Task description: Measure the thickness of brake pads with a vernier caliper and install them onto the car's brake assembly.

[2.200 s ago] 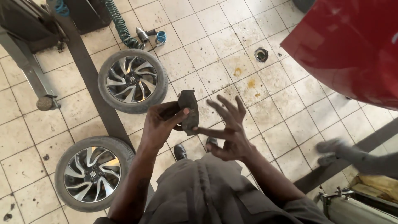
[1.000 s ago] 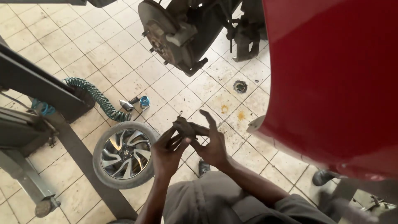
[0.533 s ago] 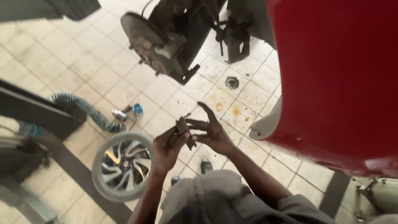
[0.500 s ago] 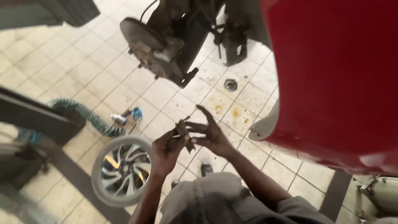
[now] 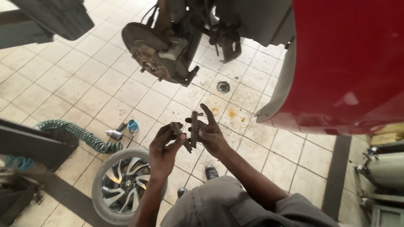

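My left hand holds a dark brake pad by its edge. My right hand grips a second flat brake pad, held upright with the fingers spread behind it. Both pads sit close together at chest height above the tiled floor. Above them hangs the bare wheel hub with its brake disc under the raised red car.
A removed alloy wheel lies flat on the tiles at lower left. A coiled green air hose and an air tool lie beside it. A round floor drain sits below the hub. Lift arms cross the left side.
My view has swung up from the floor wheels toward the hub and the red car. My hands stay together, now with a pad in each, slightly separated.
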